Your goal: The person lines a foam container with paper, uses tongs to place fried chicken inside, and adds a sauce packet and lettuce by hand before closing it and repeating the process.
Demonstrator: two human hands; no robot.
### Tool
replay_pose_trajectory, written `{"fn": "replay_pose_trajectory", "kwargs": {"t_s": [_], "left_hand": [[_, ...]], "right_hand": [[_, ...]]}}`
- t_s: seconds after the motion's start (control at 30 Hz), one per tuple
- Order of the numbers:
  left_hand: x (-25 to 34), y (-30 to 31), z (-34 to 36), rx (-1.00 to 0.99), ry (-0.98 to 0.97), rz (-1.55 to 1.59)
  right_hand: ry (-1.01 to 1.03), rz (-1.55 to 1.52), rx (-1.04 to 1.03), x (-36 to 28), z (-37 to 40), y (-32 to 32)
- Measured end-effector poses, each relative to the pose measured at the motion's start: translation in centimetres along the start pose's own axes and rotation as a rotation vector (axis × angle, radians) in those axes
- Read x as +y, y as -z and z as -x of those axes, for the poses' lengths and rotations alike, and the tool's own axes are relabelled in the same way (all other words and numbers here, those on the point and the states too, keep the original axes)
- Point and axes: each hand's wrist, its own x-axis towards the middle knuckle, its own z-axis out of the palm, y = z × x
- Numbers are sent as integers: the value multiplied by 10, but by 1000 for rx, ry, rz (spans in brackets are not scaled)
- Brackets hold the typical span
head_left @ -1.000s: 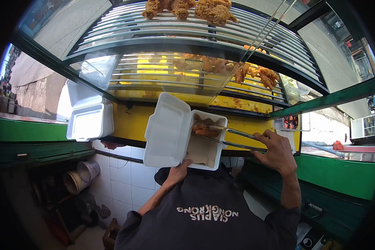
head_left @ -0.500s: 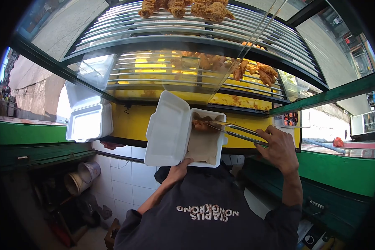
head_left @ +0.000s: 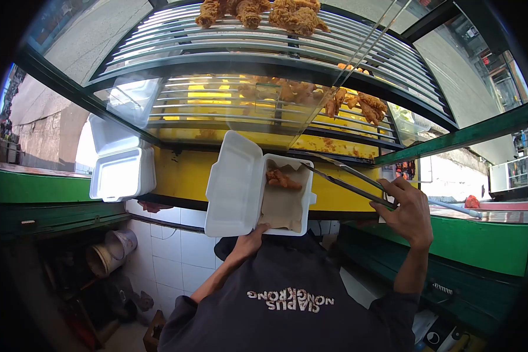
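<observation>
An open white foam box (head_left: pixel 234 190) rests over the yellow counter, its lid folded out to the left. Brown paper (head_left: pixel 280 210) lines it, and a piece of fried chicken (head_left: pixel 284 179) lies on the paper near the far end. My left hand (head_left: pixel 252 240) grips the near edge of the box, with the thumb over the rim. In my right hand (head_left: pixel 408 212) are metal tongs (head_left: pixel 349 180); their arms are spread, with nothing between the tips, above the box's right far corner.
Stacked open foam boxes (head_left: pixel 122 174) stand at the left of the yellow counter (head_left: pixel 179 176). Ahead is a glass case with slatted racks (head_left: pixel 229 44) carrying fried chicken (head_left: pixel 296 16). More chicken (head_left: pixel 366 105) lies on the lower rack. A bucket (head_left: pixel 108 253) is below left.
The tongs have let go of the chicken, which now lies in the box. My right hand has moved right and slightly down, and the tongs have opened wider.
</observation>
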Motion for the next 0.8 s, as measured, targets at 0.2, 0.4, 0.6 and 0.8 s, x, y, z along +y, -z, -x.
{"fn": "replay_pose_trajectory", "kwargs": {"t_s": [0.2,0.4,0.6,0.8], "left_hand": [[5,3,-1,-13,-5,37],[12,9,2,1,-30,41],[-1,6,2,19,-109,25],[2,9,2,16,-108,74]], "right_hand": [[-273,289,166,-10,1,45],[-320,606,122,-5,-40,54],[-247,710,80,-4,-74,49],[-213,841,12,-1,-86,49]]}}
